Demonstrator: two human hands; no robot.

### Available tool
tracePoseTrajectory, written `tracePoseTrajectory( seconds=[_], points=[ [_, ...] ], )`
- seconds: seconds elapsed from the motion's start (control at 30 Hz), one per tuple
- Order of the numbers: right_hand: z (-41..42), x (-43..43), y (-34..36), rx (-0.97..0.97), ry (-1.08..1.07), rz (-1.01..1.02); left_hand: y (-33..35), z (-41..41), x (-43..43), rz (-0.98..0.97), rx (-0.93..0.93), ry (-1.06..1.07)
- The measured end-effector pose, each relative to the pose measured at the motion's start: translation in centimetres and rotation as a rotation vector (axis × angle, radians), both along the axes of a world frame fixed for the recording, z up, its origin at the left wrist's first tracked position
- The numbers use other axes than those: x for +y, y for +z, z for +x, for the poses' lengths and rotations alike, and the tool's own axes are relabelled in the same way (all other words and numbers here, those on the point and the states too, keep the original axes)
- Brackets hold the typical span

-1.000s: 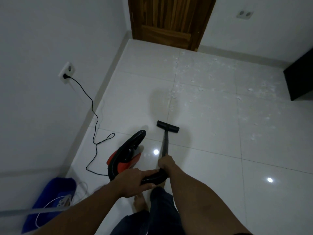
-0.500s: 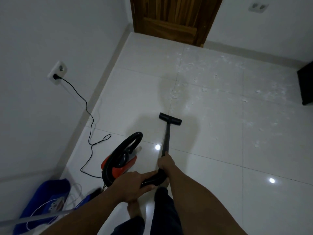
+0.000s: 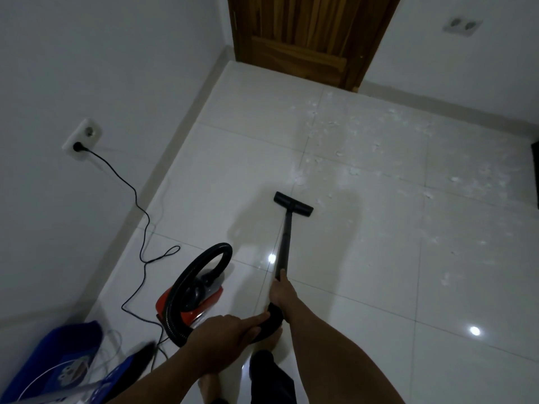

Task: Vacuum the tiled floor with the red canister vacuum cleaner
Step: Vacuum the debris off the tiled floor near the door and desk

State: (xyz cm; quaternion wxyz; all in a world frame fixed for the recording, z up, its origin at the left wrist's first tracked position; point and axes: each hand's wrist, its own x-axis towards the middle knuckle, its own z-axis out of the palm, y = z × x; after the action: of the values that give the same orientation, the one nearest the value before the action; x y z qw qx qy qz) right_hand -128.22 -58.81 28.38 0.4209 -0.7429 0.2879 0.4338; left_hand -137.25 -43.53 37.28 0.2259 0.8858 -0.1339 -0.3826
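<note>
The red canister vacuum (image 3: 189, 301) sits on the white tiled floor (image 3: 364, 272) at lower left, its black hose (image 3: 186, 275) looping over it. My left hand (image 3: 224, 333) grips the curved hose handle. My right hand (image 3: 281, 293) holds the black wand (image 3: 285, 246) lower down. The black floor nozzle (image 3: 293, 204) rests flat on a tile, just short of a scatter of white debris (image 3: 350, 170).
The black power cord (image 3: 140, 223) runs from the wall socket (image 3: 83, 139) across the floor to the vacuum. A blue bag (image 3: 58, 365) with white cable lies at bottom left. A wooden door (image 3: 309, 36) is ahead; a dark cabinet edge (image 3: 535, 173) stands far right. My bare feet are below.
The nozzle and wand have slid forward toward the debris. My view has shifted forward and left, and both hands keep their grip.
</note>
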Motion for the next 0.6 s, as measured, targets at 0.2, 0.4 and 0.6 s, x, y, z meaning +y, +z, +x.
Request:
tracePoseTrajectory(
  seconds=[0.2, 0.4, 0.6],
  points=[
    [3.8, -1.3, -0.1, -0.012, 0.089, -0.025, 0.6, 3.0, -2.0, -0.062, -0.011, 0.062],
    [7.0, -1.7, 1.0, -0.032, 0.002, -0.005, 0.5, 5.2, -2.6, -0.044, -0.048, 0.093],
    [9.5, -1.5, 1.3, -0.025, 0.065, -0.005, 1.7, 7.9, -2.3, -0.085, -0.088, 0.151]
  ],
)
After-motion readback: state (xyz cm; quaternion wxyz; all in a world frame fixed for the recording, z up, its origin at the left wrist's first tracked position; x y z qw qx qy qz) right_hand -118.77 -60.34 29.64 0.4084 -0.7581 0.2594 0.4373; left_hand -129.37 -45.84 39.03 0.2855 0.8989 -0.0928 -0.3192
